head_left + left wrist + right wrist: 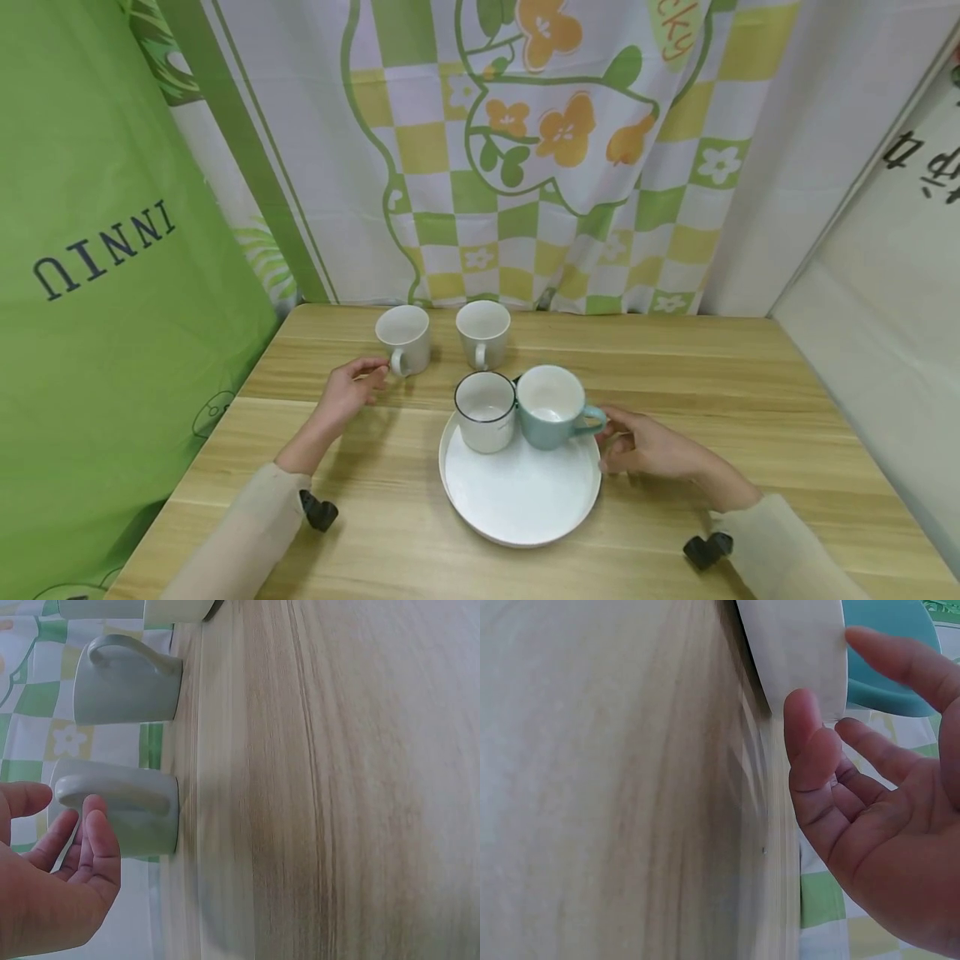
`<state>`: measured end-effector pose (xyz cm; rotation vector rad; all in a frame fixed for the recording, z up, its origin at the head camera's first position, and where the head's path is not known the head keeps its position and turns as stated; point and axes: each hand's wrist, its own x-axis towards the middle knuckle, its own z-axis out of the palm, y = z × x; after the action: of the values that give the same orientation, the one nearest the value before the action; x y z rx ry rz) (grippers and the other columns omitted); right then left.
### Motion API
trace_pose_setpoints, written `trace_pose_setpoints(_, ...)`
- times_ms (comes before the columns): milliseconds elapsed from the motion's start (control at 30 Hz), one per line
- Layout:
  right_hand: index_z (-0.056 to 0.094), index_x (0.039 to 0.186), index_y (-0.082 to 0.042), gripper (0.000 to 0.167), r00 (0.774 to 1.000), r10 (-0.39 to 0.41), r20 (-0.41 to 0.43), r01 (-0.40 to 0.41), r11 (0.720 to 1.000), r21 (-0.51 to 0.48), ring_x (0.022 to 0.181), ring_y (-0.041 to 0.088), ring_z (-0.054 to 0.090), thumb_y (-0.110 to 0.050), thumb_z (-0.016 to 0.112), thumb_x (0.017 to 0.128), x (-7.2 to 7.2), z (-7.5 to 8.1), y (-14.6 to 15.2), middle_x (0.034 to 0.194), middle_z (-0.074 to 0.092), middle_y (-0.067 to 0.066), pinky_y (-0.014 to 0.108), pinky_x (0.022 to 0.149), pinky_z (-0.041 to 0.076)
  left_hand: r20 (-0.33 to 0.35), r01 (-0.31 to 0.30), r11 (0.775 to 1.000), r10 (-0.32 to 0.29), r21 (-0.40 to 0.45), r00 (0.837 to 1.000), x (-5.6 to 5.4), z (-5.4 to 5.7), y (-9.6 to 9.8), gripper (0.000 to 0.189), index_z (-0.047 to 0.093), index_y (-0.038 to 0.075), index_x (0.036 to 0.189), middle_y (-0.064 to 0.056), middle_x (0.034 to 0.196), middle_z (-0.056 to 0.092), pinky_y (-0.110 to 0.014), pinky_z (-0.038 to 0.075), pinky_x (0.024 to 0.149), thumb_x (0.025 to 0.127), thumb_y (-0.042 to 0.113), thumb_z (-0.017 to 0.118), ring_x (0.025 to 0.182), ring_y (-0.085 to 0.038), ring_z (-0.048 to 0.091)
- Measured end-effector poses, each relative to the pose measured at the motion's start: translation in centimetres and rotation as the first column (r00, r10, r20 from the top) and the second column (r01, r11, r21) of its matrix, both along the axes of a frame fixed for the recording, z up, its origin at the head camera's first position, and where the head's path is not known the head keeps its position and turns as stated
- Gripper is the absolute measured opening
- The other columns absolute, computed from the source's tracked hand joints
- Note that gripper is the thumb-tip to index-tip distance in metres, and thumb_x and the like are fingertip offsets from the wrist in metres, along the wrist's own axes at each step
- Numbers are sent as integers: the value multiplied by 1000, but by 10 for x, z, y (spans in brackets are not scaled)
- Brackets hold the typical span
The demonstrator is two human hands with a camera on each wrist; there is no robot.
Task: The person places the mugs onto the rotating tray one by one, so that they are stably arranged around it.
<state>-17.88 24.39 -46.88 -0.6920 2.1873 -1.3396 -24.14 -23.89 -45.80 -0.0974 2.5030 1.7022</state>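
My left hand (352, 392) is beside the handle of a white mug (408, 337) at the back left. In the left wrist view, its thumb and bent fingers (103, 838) are spread apart near that handle. Just right of that stands a second white mug (483, 329). A round white tray (525, 500) carries a dark-rimmed white mug (485, 421) and a teal mug (546, 429) with a pale inside. Close to the teal handle and the tray's right edge is my right hand (652, 446), fingers loosely bent; whether they touch either is unclear.
All of this stands on a wooden table (750, 400). A patterned curtain (555, 233) hangs behind it. Green cloth (112, 358) lines the left side, and a white sheet (885, 275) the right. Small black wrist devices (320, 510) sit at both sleeves.
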Motion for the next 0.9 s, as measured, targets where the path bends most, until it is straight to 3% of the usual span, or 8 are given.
trace_pose_setpoints(300, 35, 145, -1, 69, 1000, 13, -21, -13, 1000, 3, 80, 15, 66, -13, 74, 90, 1, -2, 0, 119, 56, 28, 30, 60, 57, -13, 7, 1000, -7, -3, 1000, -4, -1, 3, 42, 58, 5, 136, -19, 133, 61, -36, 58, 83, 103, 32, 56, 107, -25, 67)
trace_pose_setpoints(533, 26, 151, -1, 78, 1000, 6, 13, -7, 1000, 27, 81, 25, 69, -15, 73, 90, 2, 0, 0, 117, 59, 27, 36, 55, 58, 18, 16, 999, -17, 50, 1000, -5, 0, 6, 45, 55, 1, 137, -22, 134, 60, -44, 55, 91, 104, 31, 54, 103, -20, 69)
trace_pose_setpoints(700, 23, 153, 1, 81, 1000, 13, 28, -13, 1000, 22, 80, 28, 69, -15, 73, 90, 3, 3, -1, 117, 59, 27, 36, 54, 58, 50, 19, 991, -26, 133, 998, -10, 0, 10, 47, 50, -5, 140, -25, 132, 60, -37, 57, 88, 106, 28, 50, 91, -8, 69)
trace_pose_setpoints(900, 22, 154, 1, 83, 999, 2, 39, -3, 1000, 24, 80, 28, 69, -15, 73, 91, 5, 2, -2, 118, 59, 26, 35, 54, 58, 88, 32, 971, -54, 238, 995, -14, 0, 13, 48, 53, -9, 133, -26, 130, 61, -24, 57, 80, 108, 31, 45, 93, -10, 69)
